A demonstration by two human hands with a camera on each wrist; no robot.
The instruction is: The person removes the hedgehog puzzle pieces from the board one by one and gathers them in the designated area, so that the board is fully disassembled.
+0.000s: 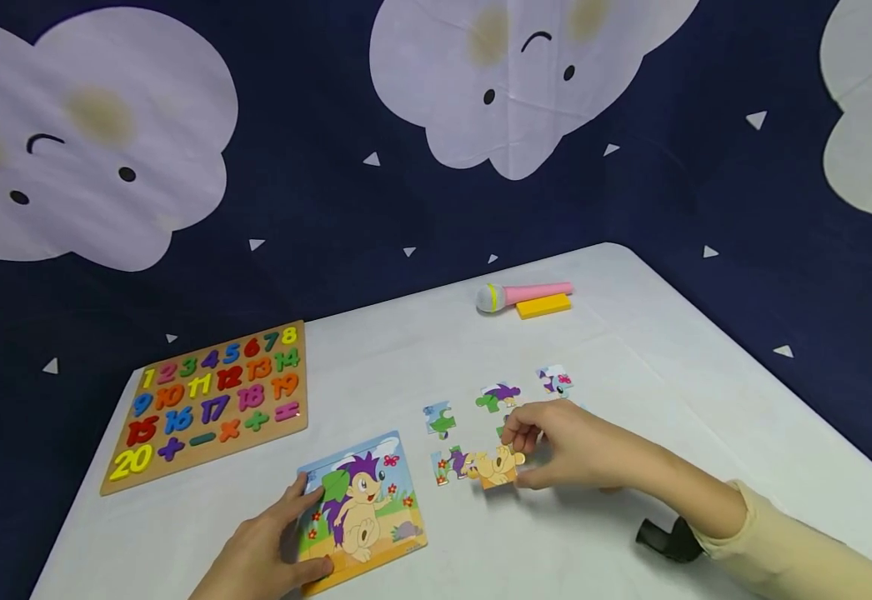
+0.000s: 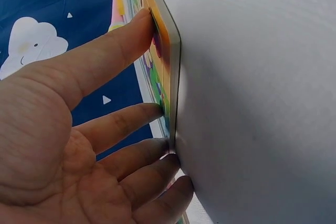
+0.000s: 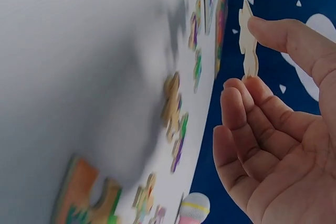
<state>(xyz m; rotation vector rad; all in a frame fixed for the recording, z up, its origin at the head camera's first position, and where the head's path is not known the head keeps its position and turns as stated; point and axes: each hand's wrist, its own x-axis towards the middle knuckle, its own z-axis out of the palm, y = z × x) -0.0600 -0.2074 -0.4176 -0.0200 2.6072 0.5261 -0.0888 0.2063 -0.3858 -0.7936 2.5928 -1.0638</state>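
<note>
My right hand (image 1: 567,442) pinches a jigsaw piece (image 1: 498,468) between thumb and fingertips, held up off the table; the right wrist view shows this piece (image 3: 248,40) nearly edge-on. My left hand (image 1: 267,533) rests at the left side of a square puzzle board (image 1: 398,525) with a purple-haired hedgehog picture. Its thumb (image 2: 118,45) lies on the board's face, and its other fingers touch the border. Loose jigsaw pieces lie around the right hand: a blue-green one (image 1: 439,418), a purple and green one (image 1: 498,397) and a butterfly one (image 1: 553,380). Others are partly hidden.
A wooden number board (image 1: 203,454) with coloured numerals lies at the left. Along the far side, a pink toy microphone (image 1: 537,292) lies beside a yellow block (image 1: 544,307). A black object (image 1: 664,540) sits near the right sleeve, partly covered. A cloud-patterned cloth (image 1: 316,208) hangs behind.
</note>
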